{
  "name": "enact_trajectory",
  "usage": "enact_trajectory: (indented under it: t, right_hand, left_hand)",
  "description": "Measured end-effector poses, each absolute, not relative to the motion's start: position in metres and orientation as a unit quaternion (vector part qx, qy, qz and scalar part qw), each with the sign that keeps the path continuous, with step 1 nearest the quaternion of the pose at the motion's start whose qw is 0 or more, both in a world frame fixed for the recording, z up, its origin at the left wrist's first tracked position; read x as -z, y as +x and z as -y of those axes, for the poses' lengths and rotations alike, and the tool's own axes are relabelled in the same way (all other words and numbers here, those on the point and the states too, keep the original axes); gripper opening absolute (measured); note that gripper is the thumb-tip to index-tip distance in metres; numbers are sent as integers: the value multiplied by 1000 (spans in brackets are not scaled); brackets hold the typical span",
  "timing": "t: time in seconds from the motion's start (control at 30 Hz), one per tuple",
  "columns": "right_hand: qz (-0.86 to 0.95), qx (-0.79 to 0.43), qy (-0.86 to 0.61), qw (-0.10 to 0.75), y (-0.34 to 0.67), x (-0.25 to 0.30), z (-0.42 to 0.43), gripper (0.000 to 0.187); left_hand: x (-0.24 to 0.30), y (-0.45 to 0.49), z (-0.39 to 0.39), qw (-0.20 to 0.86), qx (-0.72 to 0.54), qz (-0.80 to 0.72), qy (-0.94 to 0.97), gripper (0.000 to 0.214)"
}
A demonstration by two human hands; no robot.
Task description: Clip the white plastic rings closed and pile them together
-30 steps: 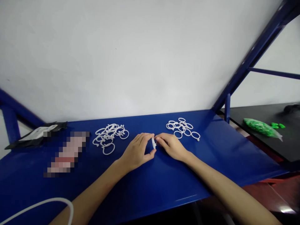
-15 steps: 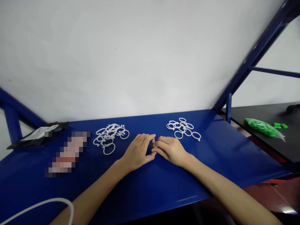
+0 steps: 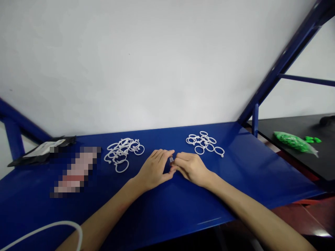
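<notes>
My left hand and my right hand meet at the middle of the blue table, fingers pinched together on one small white ring, most of it hidden between the fingertips. A tangled heap of white rings lies to the left of my left hand. A flatter group of white rings lies behind my right hand.
A black packet with a white label sits at the far left, beside a blurred patch. A white tube curves at the bottom left. Blue frame bars rise on the right; a green bag lies on the black table beyond.
The ring stood edge-on and plainly visible between the fingertips a second ago; now the fingers have closed in on it and only a sliver shows. The hands stay in the same spot.
</notes>
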State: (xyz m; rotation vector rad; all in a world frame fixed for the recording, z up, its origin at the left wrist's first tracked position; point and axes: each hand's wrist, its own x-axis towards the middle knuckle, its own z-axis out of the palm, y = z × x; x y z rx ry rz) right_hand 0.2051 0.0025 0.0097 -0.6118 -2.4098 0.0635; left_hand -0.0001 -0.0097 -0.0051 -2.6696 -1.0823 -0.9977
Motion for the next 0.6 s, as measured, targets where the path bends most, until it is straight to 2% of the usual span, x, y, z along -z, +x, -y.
enact_trajectory:
  t: [0.27, 0.47, 0.6]
  right_hand:
    - [875, -128, -317, 341, 213, -3, -15, 19]
    - [755, -54, -528, 385, 249, -9, -55, 15]
    - [678, -25, -619, 397, 278, -8, -79, 15]
  left_hand:
    - [6, -8, 1, 56, 268, 414, -868, 45]
    - [4, -41, -15, 199, 142, 603, -760, 29]
    - [6, -57, -18, 187, 115, 625, -749, 24]
